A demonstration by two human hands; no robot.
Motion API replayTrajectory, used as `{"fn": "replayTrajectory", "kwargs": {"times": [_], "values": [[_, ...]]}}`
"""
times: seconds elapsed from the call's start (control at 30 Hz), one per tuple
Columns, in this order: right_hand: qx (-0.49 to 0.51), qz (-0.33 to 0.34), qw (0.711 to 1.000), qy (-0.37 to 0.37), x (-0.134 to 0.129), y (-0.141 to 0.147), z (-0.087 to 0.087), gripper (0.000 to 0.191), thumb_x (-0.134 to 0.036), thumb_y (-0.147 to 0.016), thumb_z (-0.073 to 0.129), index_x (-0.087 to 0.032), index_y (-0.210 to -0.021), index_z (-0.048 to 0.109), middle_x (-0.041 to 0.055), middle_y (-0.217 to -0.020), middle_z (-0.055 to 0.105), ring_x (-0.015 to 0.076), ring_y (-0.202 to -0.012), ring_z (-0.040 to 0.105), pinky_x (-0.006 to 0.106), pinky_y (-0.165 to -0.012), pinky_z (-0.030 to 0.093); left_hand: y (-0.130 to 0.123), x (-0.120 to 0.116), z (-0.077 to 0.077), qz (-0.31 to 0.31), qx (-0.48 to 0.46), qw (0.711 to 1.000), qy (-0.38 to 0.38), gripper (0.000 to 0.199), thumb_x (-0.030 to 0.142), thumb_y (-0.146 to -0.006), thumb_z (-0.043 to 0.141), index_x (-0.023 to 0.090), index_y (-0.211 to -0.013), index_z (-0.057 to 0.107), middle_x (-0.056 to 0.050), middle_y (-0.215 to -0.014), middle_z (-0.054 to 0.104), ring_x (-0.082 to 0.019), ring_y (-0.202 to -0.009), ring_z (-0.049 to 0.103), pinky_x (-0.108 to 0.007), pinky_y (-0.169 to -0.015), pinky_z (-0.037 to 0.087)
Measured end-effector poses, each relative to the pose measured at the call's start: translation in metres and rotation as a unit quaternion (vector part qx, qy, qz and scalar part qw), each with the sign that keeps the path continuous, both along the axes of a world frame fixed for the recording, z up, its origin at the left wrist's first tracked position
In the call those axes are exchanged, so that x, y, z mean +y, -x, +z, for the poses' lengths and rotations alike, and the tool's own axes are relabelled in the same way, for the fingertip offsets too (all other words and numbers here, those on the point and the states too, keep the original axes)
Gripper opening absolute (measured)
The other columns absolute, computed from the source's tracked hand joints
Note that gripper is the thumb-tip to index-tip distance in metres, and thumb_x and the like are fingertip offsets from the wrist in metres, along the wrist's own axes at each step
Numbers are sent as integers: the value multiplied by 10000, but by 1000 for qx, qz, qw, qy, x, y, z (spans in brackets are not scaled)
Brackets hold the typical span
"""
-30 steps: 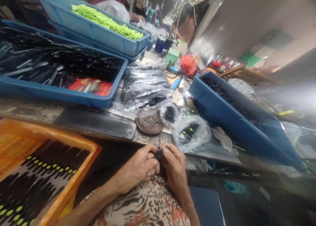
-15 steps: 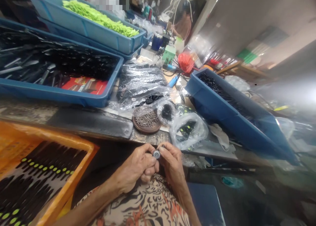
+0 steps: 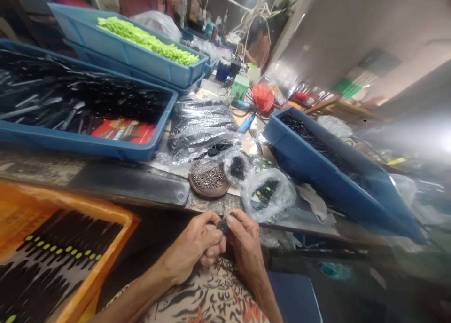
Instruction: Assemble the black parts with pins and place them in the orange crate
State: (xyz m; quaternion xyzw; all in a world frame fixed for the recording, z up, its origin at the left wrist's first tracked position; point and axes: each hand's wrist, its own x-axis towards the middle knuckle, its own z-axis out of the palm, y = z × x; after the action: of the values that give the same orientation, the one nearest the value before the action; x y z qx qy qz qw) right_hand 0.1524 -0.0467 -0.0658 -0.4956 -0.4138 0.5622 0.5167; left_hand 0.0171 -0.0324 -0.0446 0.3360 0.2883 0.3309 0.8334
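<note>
Your left hand (image 3: 190,248) and right hand (image 3: 244,250) are close together, working a small dark round disc (image 3: 222,226) pinched between their fingertips, low centre of frame, just below the desk (image 3: 31,168) edge and near a clear plastic bag (image 3: 266,196).

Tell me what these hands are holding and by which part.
The left hand and right hand hold a small dark round part between their fingers, pinched at its rim, with its round face showing; the fingers hide the rest.
</note>
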Motion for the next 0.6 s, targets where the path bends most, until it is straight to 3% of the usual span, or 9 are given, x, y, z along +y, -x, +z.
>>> {"fn": "replayTrajectory", "kwargs": {"times": [0.13,0.23,0.3,0.37,0.47,0.6], "values": [[-83,26,996,-17,7,1,11,243,-381,-868,490,-154,-803,548,-51,-558,383,64,-465,303,197,-423,247,6,2,2,29,36,997,-54,141,276,-823,526,174,-837,431,47,-586,465,-41,-457,262,-171,-404,196],[-211,14,974,-77,18,1,22,208,-337,-888,446,-166,-862,561,-21,-635,477,96,-533,418,212,-490,350,11,6,3,77,67,992,-73,130,280,-831,513,175,-850,439,37,-607,488,-48,-467,295,-174,-408,208],[-321,0,935,-153,29,1,27,173,-275,-883,439,-164,-925,565,27,-775,544,143,-694,505,256,-630,415,15,9,3,111,72,988,-76,133,286,-834,511,176,-855,439,28,-633,510,-47,-471,312,-172,-411,215],[-429,-4,875,-224,39,2,28,190,-228,-872,431,-144,-979,563,77,-883,548,193,-836,511,312,-742,418,17,11,1,138,68,985,-79,139,289,-834,517,177,-854,437,22,-652,522,-46,-476,326,-170,-415,226],[-544,13,795,-268,51,5,25,238,-213,-873,417,-117,-1029,567,116,-930,521,230,-897,480,361,-791,408,20,13,-2,162,61,982,-72,139,272,-828,529,179,-853,428,19,-658,532,-46,-479,341,-168,-418,232],[-606,37,748,-268,57,8,16,291,-257,-891,412,-118,-1096,564,136,-1002,499,249,-938,448,397,-825,402,21,14,-4,176,51,981,-60,140,258,-825,529,182,-872,422,16,-658,543,-46,-480,351,-167,-416,227]]}}
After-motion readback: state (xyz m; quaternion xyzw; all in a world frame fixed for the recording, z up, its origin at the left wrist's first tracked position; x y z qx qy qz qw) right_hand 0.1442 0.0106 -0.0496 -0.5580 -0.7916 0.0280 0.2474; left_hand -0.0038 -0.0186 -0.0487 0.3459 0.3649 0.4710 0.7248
